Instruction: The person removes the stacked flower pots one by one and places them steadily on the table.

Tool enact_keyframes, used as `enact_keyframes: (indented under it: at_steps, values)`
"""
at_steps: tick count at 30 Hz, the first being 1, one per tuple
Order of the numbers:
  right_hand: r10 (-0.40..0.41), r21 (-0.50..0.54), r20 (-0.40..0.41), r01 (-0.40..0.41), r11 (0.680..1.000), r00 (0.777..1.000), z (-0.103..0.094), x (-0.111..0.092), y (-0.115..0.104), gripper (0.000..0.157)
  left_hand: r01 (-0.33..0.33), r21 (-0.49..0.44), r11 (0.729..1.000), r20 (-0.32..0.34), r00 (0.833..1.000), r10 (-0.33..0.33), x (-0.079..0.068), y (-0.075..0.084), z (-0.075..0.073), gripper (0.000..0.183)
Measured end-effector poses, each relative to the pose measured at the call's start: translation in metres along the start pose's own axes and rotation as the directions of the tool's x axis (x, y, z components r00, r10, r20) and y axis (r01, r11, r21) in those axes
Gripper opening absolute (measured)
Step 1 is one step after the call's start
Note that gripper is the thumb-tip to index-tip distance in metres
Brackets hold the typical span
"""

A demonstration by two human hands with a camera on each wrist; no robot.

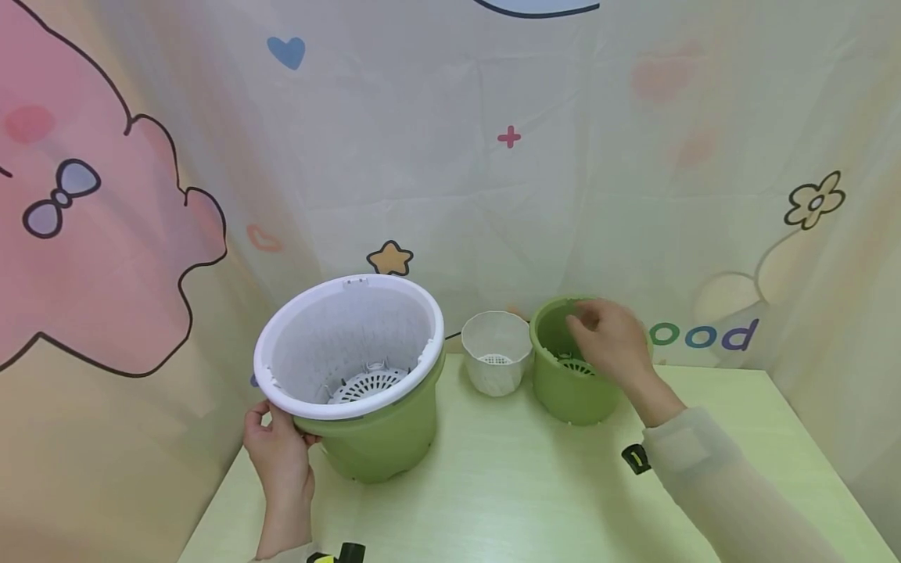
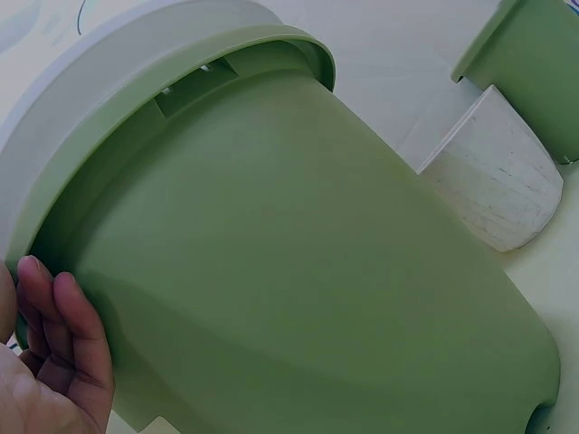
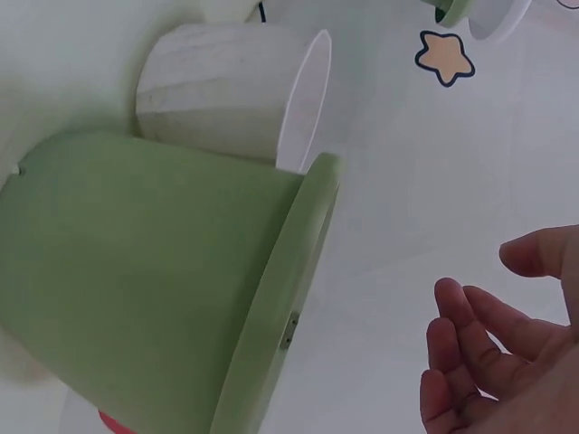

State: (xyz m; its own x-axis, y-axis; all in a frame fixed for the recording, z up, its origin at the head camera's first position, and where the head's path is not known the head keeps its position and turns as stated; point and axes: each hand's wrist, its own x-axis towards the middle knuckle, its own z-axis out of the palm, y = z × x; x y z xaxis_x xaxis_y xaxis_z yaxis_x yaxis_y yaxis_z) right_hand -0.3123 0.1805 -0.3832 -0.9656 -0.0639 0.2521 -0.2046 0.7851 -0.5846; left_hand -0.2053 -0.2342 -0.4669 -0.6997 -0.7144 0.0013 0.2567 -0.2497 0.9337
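On the left of the head view is a large green flowerpot with a white pot nested inside; slots pierce the white base. My left hand grips the rim at its near left side, fingers curled beneath the green lip. Over the mouth of a smaller green flowerpot hovers my right hand. Its fingers are loosely bent and hold nothing, and the right wrist view shows it apart from that pot's rim. The smaller pot has a slotted base inside.
A small white pot with a wavy rim stands between the two green ones, close to the smaller. All rest on a pale green table. Behind them hangs a printed curtain at the table's back edge.
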Motion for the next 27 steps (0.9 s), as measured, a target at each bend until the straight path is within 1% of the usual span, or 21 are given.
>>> enact_keyframes:
  at_steps: [4, 9, 12, 20, 27]
  values:
    - [-0.014, 0.0, 0.031, 0.014, 1.0, 0.999, 0.006, 0.0, -0.009, 0.043, -0.001, 0.004, 1.0, -0.001, 1.0, 0.001, -0.001, 0.001, 0.0, 0.02]
    - [-0.029, 0.04, 0.082, 0.026, 0.999, 0.996, 0.017, -0.001, -0.022, 0.044, 0.006, -0.004, 1.0, -0.002, 1.0, -0.006, -0.001, 0.001, 0.0, 0.02]
    - [-0.043, 0.064, 0.103, 0.037, 0.997, 0.994, 0.025, -0.001, -0.031, 0.045, 0.014, -0.009, 1.0, -0.004, 1.0, -0.015, -0.001, 0.001, 0.0, 0.019]
    - [-0.057, 0.07, 0.171, 0.045, 0.997, 0.984, 0.044, -0.003, -0.059, 0.052, 0.02, -0.011, 1.0, -0.015, 1.0, -0.02, -0.001, 0.001, 0.0, 0.017]
    - [-0.085, 0.1, 0.196, 0.067, 0.993, 0.977, 0.06, -0.003, -0.078, 0.056, 0.017, -0.006, 1.0, -0.012, 1.0, -0.017, -0.001, 0.001, 0.0, 0.019]
